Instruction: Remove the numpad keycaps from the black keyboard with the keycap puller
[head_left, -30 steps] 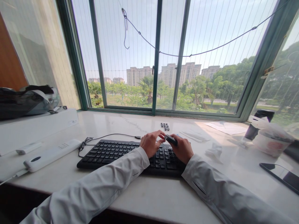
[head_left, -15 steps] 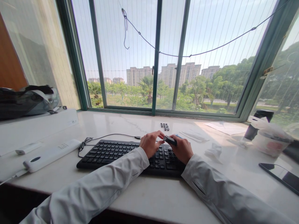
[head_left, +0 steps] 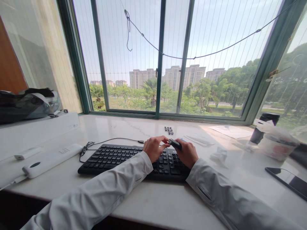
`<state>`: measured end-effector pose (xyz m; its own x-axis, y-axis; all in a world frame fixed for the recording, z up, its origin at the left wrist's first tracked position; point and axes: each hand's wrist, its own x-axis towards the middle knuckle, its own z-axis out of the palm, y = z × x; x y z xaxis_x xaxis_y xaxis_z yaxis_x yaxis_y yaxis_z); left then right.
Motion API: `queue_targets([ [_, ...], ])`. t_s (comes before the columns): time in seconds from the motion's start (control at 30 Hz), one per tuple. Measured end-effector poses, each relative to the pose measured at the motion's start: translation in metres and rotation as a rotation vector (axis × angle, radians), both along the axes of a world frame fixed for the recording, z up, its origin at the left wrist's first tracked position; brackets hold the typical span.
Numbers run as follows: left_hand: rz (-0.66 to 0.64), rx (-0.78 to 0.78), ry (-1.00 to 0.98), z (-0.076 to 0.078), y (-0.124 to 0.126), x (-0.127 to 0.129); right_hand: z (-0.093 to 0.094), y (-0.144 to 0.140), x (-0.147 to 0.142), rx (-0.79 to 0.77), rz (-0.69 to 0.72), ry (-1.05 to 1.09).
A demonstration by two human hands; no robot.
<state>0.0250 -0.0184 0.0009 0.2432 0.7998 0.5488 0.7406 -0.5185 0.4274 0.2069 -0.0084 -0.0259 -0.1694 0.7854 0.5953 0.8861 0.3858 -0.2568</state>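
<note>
Both hands meet over the keyboard's right end

Right now the right hand point(head_left: 188, 154) has its grip clamped on a small dark tool point(head_left: 175, 143), held just above the black keyboard point(head_left: 112, 156), presumably for control. The left hand point(head_left: 153, 147) pinches its fingertips together at the tool's tip, whether on something I cannot tell. Loose keycaps point(head_left: 169, 129) lie apart on the tabletop point(head_left: 148, 204), likely out of the way

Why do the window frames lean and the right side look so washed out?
Head view: the wide lens bends the window frames outward at the edges; sun glares on the sill at right; the hands and keyboard stay sharp.
</note>
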Motion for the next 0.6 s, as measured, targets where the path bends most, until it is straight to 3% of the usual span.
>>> queue_targets([
  [0.6,0.005,0.009,-0.001,-0.0014,0.0022,-0.0005,0.0016,-0.002,-0.0026,-0.017,0.004,0.003],
])
